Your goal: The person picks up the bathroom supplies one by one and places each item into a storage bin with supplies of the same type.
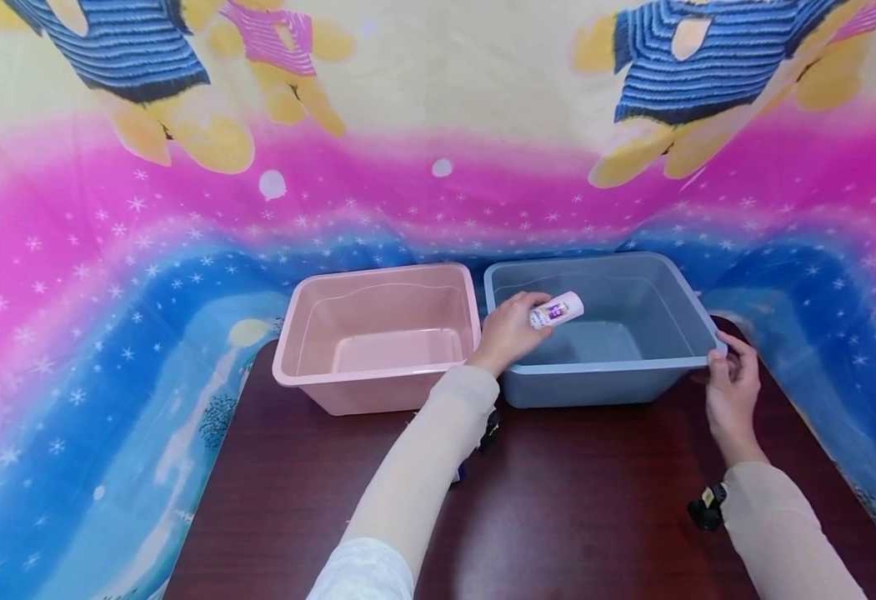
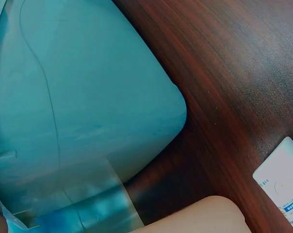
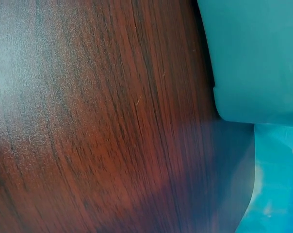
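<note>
The left hand (image 1: pixel 508 329) is gripping a small white bottle (image 1: pixel 556 311) with a purple label, fingers curled round its lower end, and is holding it tilted over the near-left corner of the grey-blue plastic tub (image 1: pixel 610 367). The bottle is hanging above the tub's inside, clear of the floor of it. The right hand (image 1: pixel 730 392) is resting on the tub's near-right corner, thumb on the rim and fingers curled against the outer wall, steadying it. A pink tub (image 1: pixel 373 373) is sitting just beside the blue one on its left, both on the dark wooden table (image 1: pixel 573 500).

The bottle is looking light, rigid and smooth, so probably a little slippery; wrapping the fingers round its middle would likely hold it best. In the left wrist view, a white labelled packet (image 2: pixel 282 177) is lying on the table near the tub.
</note>
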### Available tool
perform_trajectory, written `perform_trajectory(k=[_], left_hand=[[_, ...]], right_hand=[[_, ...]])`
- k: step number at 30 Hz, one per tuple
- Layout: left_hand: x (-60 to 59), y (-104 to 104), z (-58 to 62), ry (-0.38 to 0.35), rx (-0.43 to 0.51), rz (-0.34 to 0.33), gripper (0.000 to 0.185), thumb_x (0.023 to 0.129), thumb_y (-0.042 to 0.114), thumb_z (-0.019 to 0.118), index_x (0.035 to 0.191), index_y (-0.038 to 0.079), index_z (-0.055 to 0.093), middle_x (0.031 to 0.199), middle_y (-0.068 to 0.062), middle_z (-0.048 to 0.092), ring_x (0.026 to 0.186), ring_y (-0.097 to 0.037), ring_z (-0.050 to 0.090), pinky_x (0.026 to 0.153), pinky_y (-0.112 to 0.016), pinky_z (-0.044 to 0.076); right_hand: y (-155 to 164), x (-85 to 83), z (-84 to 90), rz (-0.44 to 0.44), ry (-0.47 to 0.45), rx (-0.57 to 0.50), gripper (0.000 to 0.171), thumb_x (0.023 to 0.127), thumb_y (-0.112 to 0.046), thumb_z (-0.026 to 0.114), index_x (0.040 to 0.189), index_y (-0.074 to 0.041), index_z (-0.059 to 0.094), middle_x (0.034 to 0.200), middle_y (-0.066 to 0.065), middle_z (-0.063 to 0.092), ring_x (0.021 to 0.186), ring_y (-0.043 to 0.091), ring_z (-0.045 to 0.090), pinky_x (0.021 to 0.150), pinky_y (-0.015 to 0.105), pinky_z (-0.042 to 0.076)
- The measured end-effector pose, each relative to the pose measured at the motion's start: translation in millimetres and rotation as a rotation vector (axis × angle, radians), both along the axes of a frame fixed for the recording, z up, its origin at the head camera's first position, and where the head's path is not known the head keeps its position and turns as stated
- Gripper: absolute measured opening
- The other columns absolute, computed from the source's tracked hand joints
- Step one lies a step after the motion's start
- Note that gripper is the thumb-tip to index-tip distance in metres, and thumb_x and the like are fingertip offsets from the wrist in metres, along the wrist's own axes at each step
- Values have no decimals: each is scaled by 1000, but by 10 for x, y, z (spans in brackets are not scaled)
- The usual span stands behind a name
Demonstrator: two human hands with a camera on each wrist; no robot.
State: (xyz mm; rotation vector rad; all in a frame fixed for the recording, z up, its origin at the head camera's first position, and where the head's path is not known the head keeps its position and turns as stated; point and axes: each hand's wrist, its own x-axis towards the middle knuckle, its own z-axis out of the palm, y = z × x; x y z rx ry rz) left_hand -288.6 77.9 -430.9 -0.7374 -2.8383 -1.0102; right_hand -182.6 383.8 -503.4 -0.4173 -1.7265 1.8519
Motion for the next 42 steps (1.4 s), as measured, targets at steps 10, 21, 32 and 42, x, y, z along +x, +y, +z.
perform_trajectory(k=[10,21,32,42], left_hand=[[4,-11,-15,0,9,1,49,90,31,73,137,24,60,127,4,62,99,-10,58,84,-28,47],[1,-1,-29,7,8,-4,48,90,30,73,136,24,60,126,4,62,99,-9,57,86,-28,46],[23,-18,-22,-5,27,-11,46,94,25,69,138,24,57,125,10,62,107,-10,59,83,-27,49],[29,-23,-31,16,51,-4,41,96,27,66,136,25,59,123,10,62,107,-9,59,84,-26,49]], right_hand=[[-19,-2,-6,0,20,-8,37,101,-4,48,136,-13,54,117,0,56,97,10,55,68,13,49],[-37,18,-6,1,21,21,34,102,-9,51,136,-14,54,118,1,57,101,12,56,70,13,49],[-23,23,-18,11,21,6,34,103,-14,52,137,-14,53,119,1,56,102,12,55,70,14,49],[-20,17,-37,22,68,30,36,103,-7,49,138,-10,52,117,1,56,102,12,55,70,15,49]])
